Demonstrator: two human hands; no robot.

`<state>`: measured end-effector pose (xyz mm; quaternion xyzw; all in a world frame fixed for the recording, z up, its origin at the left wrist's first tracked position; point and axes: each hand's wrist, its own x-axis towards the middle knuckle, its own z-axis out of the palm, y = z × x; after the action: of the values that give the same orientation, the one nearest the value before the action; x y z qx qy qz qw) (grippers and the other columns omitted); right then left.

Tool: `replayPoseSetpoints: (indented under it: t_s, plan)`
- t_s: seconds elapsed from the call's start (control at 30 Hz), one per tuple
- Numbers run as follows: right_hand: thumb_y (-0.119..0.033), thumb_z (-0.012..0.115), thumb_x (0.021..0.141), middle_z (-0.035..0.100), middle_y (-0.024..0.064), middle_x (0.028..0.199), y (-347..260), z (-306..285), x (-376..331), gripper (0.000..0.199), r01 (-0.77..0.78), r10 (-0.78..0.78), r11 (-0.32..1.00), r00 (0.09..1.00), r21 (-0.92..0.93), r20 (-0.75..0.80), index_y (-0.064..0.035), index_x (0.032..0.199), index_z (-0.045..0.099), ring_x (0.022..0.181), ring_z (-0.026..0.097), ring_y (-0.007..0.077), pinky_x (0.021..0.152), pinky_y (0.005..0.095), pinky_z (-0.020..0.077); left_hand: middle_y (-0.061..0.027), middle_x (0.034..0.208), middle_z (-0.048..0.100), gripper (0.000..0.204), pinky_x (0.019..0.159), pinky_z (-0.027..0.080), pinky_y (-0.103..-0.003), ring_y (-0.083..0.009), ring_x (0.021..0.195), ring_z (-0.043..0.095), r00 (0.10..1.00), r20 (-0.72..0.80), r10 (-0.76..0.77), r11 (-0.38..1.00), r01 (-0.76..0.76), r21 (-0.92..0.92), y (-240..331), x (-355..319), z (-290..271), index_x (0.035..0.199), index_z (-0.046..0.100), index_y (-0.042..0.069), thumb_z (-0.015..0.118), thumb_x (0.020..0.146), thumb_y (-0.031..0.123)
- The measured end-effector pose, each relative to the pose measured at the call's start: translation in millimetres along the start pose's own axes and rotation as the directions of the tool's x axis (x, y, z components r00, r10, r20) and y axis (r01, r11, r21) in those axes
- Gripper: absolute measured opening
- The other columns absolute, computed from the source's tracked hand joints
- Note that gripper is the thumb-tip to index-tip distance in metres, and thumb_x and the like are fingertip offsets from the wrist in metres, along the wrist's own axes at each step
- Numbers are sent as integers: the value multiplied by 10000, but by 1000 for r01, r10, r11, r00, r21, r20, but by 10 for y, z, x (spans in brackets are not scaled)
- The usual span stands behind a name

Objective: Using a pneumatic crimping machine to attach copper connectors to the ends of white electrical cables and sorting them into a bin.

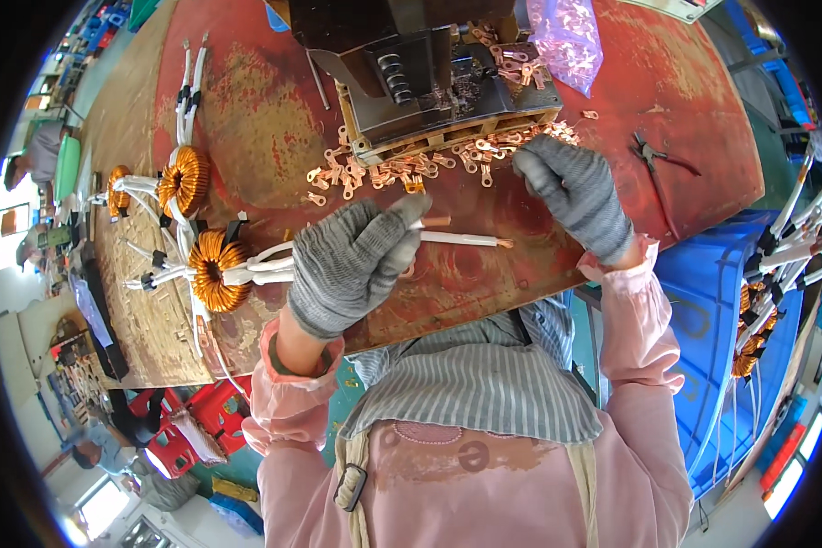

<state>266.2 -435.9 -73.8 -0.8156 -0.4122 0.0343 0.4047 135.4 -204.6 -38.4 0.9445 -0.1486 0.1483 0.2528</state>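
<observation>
A worn red workbench was seen filling most of the view, with a bare brownish patch along its left side. A blue plastic crate was placed at the right of the bench, and further coils with white leads were stacked at its far edge. A dark metal crimping press was mounted at the far middle of the bench, and a clear bag of terminals was laid just beside it on the right.

Three copper-wound toroidal coils were laid on the left half of the bench: the nearest coil, a second coil behind it, and a third coil at the bench edge. White leads were run from the nearest coil into the left hand. That gloved hand was closed around the leads, with thumb and forefinger pinched on them; two stripped lead ends were projected to the right of the fingers, clear of the bench surface.

The gloved right hand was positioned at the scattered copper ring terminals before the press, fingers curled downward onto the pile. Whether a terminal was gripped could not be determined.

A pair of pliers was laid to the right of that hand, well apart from it.
</observation>
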Motion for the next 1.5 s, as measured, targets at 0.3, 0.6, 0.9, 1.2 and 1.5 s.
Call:
replayPoseSetpoints:
  t_s: [0.3, 0.6, 0.9, 1.2, 1.5]
  plan:
    - [-310, 529, 833, 575, 110, 854, -59, 435, 104, 273, -82, 116, 815, 993, -574, 23, -63, 944, 561, 841, 578, 262, 660, 394, 478, -67, 735, 556, 287, 477, 444, -331, -239, 596, 553, 988, -19, 156, 896, -133, 423, -7, 163, 176, 1031, 567, 89, 624, 757, 153]
    - [-140, 596, 858, 576, -2, 763, -298, 143, 54, 206, -351, 239, 635, 936, 688, 257, 1, 1008, 591, 633, 503, 49, 561, 197, 427, -95, 802, 648, 280, 555, 496, -312, -225, 639, 625, 997, 80, 3, 998, -9, 66, 102, 181, 84, 1075, 588, 86, 594, 823, 206]
    - [-117, 582, 863, 620, 67, 837, -407, 170, 20, 275, -440, 272, 453, 896, 775, 350, 6, 1110, 576, 742, 601, 117, 652, 236, 511, -94, 781, 584, 268, 594, 479, -341, -259, 658, 588, 995, -17, -100, 963, 92, -253, 16, 10, 52, 1076, 589, 94, 591, 815, 158]
    - [-115, 581, 863, 625, 73, 840, -480, 158, -16, 266, -321, 143, 493, 947, 809, 289, 10, 1098, 577, 711, 606, 122, 650, 234, 512, -73, 736, 545, 285, 554, 466, -342, -244, 645, 559, 995, -84, -47, 992, 37, -119, 0, -54, 124, 1081, 599, 119, 596, 811, 211]
    - [-96, 580, 858, 624, 68, 779, -581, 195, -4, 183, -362, 264, 578, 931, 731, 252, 23, 993, 613, 649, 603, 111, 621, 231, 506, -35, 741, 541, 440, 491, 460, -304, -187, 619, 542, 988, -10, 155, 920, -141, 366, 48, -76, 180, 1151, 570, 92, 604, 718, 162]
